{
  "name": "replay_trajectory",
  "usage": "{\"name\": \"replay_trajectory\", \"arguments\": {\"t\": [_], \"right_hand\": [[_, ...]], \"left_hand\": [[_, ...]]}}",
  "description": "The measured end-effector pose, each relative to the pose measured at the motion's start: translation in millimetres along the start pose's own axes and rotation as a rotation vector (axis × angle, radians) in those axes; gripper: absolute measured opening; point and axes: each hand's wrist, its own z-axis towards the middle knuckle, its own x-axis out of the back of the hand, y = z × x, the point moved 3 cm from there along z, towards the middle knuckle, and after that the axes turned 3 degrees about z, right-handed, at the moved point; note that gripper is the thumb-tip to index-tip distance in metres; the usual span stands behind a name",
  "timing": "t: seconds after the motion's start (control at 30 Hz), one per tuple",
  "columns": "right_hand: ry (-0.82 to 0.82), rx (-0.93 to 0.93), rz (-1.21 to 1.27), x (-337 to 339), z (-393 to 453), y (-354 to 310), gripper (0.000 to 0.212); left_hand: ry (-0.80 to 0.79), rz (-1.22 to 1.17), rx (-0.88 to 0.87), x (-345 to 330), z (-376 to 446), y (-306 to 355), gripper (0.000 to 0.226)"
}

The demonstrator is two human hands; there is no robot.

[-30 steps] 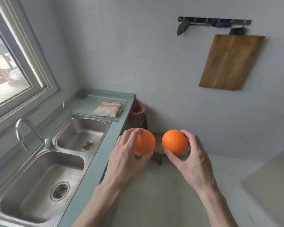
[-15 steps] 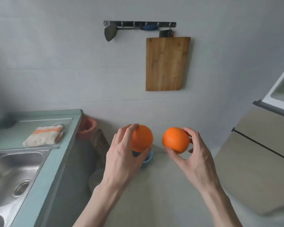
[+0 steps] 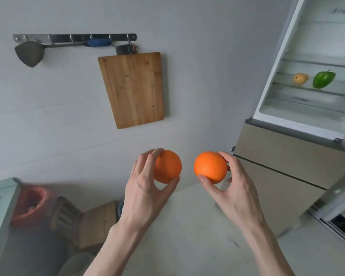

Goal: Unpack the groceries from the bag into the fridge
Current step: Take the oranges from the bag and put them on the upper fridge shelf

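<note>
The left hand (image 3: 145,188) is gripping one round orange fruit (image 3: 167,166), the right hand (image 3: 235,188) is gripping another orange fruit (image 3: 210,167), fingers curled around each. They seem firm, light, slightly smooth; holding around the middle is suiting. Farther, the open white fridge (image 3: 275,62) is waiting.

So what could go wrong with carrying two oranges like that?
Each hand holds its orange with fingertips only: the left hand on the left orange, the right hand on the right orange, so either might slip and fall. With both hands full, setting them by the green pepper could knock it or the yellow fruit.
</note>
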Motion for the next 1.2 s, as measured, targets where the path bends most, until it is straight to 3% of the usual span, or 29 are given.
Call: {"name": "replay_trajectory", "arguments": {"t": [0.6,1.2], "right_hand": [[0.275,-0.154,-0.267,14,172,77,0.071],[0.473,-0.311,-0.305,124,214,184,0.082]], "left_hand": [[-0.172,-0.316,-0.284,-152,232,5,0.069],[-0.366,-0.532,-0.436,-316,291,121,0.073]]}}
